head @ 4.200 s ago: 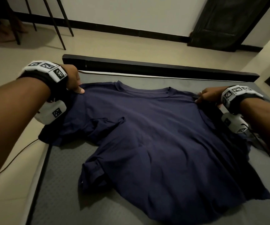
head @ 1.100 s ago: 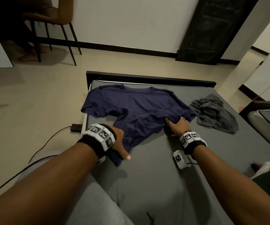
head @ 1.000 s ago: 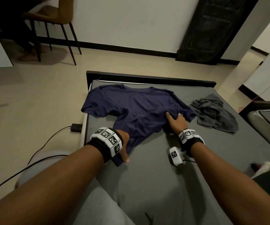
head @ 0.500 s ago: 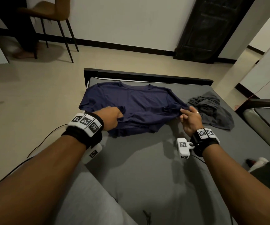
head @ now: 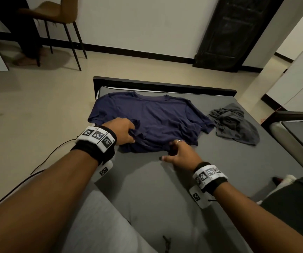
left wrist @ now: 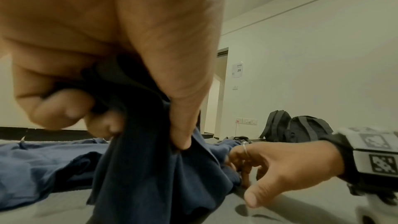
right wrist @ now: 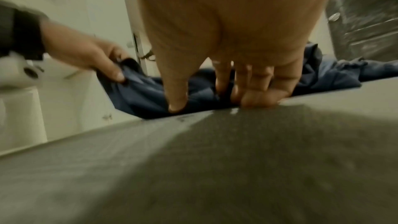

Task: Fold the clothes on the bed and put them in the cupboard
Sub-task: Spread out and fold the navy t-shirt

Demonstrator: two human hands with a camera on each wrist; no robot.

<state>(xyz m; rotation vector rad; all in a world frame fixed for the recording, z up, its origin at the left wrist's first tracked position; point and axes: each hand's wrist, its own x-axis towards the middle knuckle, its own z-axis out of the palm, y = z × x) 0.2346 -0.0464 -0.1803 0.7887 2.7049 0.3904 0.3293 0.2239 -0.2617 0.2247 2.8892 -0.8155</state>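
Left hand: its thumb and curled fingers pinch a bunched fold of the navy T-shirt at the near-left hem, lifting that cloth a little off the bed; the fabric hangs down between thumb and fingers in the left wrist view.

Right hand: it rests at the shirt's near edge, thumb held apart on the grey sheet, fingers bent down side by side with their tips at the hem (whether they pinch cloth or only press it cannot be told). A ring sits on 1 finger.

Navy T-shirt: it lies beyond both sets of fingertips, collar at the far end near the bed's dark frame, the near hem gathered between the 2 hands.

Grey garment: crumpled on the sheet, beyond and to the right of the right fingers, just beside the shirt's right sleeve.

Chair: far beyond the left fingers, on the floor by the wall.

Backpacks: 2 dark ones beyond the right hand, seen from the left wrist.
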